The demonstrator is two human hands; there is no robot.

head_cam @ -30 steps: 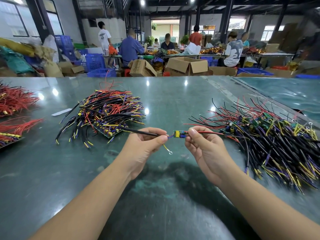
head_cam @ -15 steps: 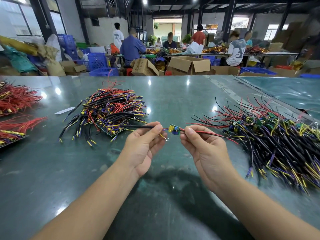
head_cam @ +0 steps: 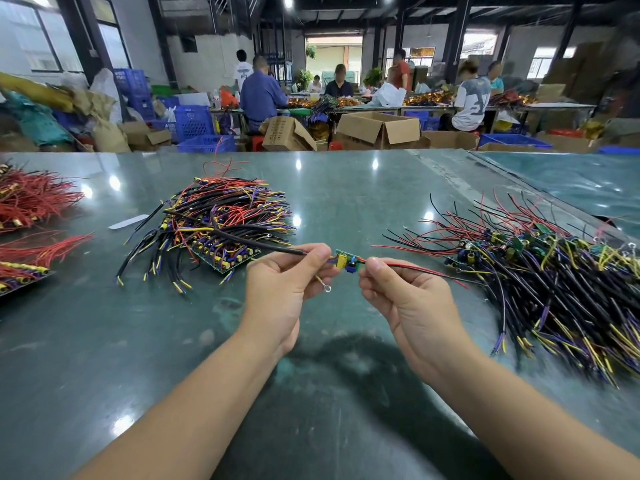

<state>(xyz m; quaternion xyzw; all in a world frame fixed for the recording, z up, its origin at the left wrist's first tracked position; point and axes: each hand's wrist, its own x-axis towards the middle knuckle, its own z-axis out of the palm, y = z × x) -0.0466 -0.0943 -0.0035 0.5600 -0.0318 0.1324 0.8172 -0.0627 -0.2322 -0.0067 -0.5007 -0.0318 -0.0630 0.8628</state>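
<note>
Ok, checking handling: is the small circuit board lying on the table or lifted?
Lifted: left hand pinches its black cable, right hand its red wire; circuit board hangs between.

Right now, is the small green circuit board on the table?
No, the left hand and right hand hold the small green circuit board up by its wires.

Obs., own body. Left hand [head_cam: 284,289] and right hand [head_cam: 412,306]: both bare, uncovered from fingertips to wrists. Left forearm [head_cam: 194,410] and right forearm [head_cam: 519,420]: bare along their whole visible length. The lower frame edge cuts them off, so I cannot tell what I wear above that. Right thumbnail [head_cam: 371,264]: short, trimmed close, plain. Fine creases show at my knuckles and where the wrists bend. Both forearms are smooth in outline and widen toward the frame edge.
</note>
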